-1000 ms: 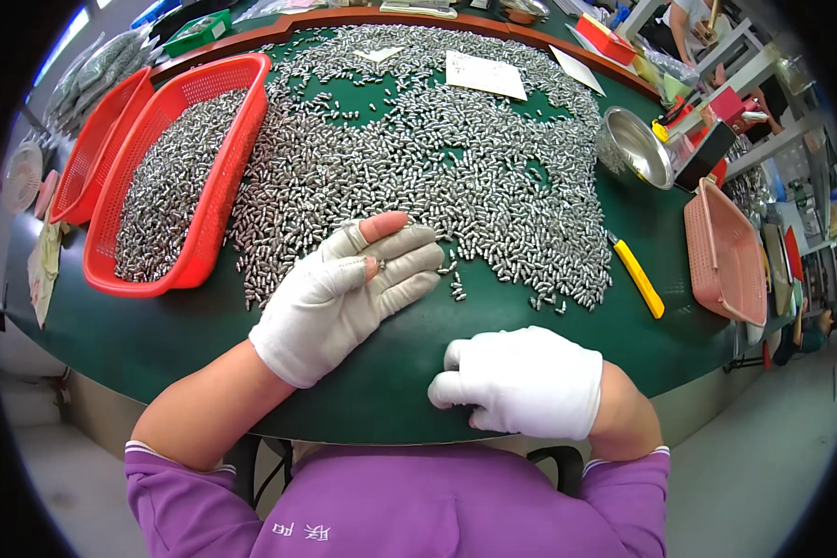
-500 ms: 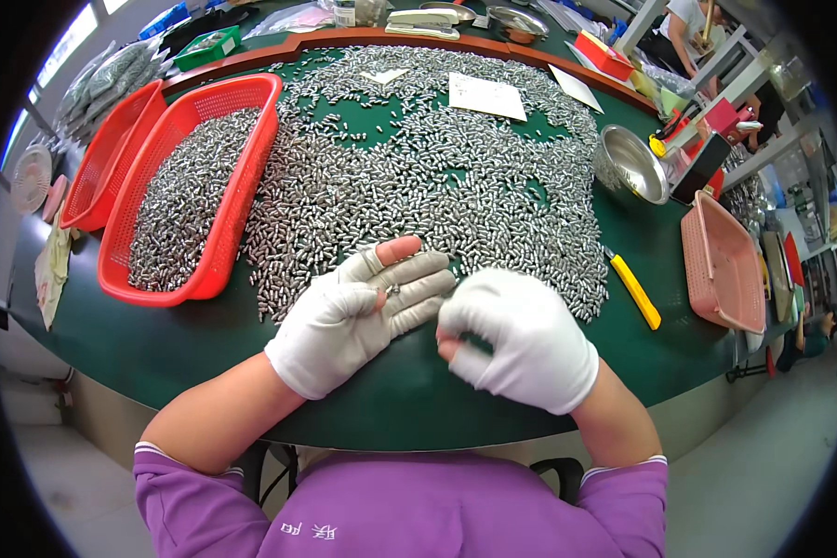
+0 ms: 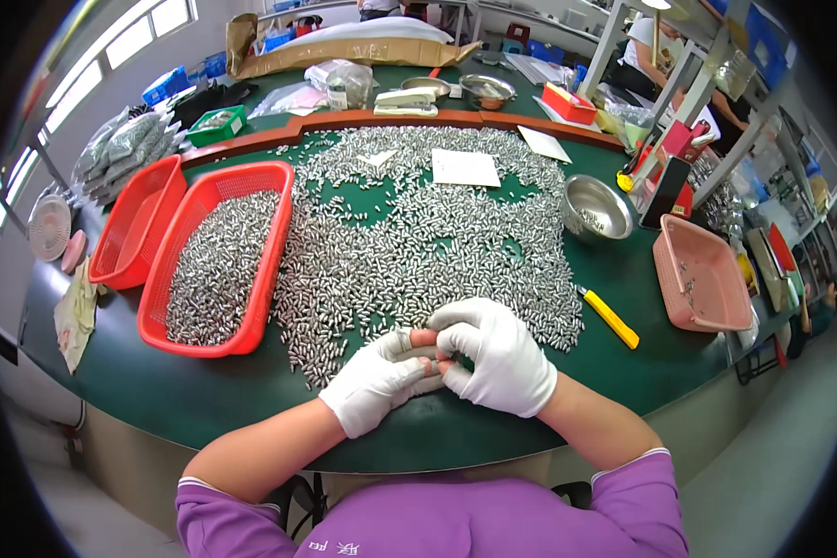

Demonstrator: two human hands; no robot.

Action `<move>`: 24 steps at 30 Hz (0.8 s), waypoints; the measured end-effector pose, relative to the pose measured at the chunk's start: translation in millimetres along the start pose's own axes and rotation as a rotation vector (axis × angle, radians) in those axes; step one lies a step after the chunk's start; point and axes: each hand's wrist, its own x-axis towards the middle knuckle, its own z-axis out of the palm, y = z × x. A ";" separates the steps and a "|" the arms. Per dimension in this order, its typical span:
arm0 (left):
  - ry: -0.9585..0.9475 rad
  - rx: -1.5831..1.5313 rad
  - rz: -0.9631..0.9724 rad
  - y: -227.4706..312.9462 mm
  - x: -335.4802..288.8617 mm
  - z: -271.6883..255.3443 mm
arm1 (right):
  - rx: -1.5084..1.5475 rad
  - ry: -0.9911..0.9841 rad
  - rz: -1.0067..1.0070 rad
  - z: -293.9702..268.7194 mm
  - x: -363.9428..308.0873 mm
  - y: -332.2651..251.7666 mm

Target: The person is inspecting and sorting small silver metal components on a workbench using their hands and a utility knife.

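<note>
Both my hands wear white gloves with some bare fingertips and meet over the near edge of a heap of small silvery metal pieces (image 3: 409,242). My left hand (image 3: 374,383) is curled, its thumb bent in over the fingers. My right hand (image 3: 500,361) has its thumb and fingers pinched together against the left fingertips. Whatever lies between the fingers is hidden or too small to name. The metal pieces spread widely over the green table (image 3: 567,391) beyond my hands.
At left, a red basket (image 3: 216,350) holds more metal pieces, beside another red basket (image 3: 139,228). On the right are a yellow-handled cutter (image 3: 614,321), a steel bowl (image 3: 597,209) and a pink basket (image 3: 702,274). Paper (image 3: 465,168) lies on the heap. A person (image 3: 644,56) sits far right.
My left hand was opened palm up with small metal pieces on it; now it is curled. My right hand has come against the left fingertips. The view has tilted up.
</note>
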 end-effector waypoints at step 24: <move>-0.112 0.063 0.002 2.4 4.0 -4.3 | -0.041 0.106 -0.085 -3.7 1.5 -1.1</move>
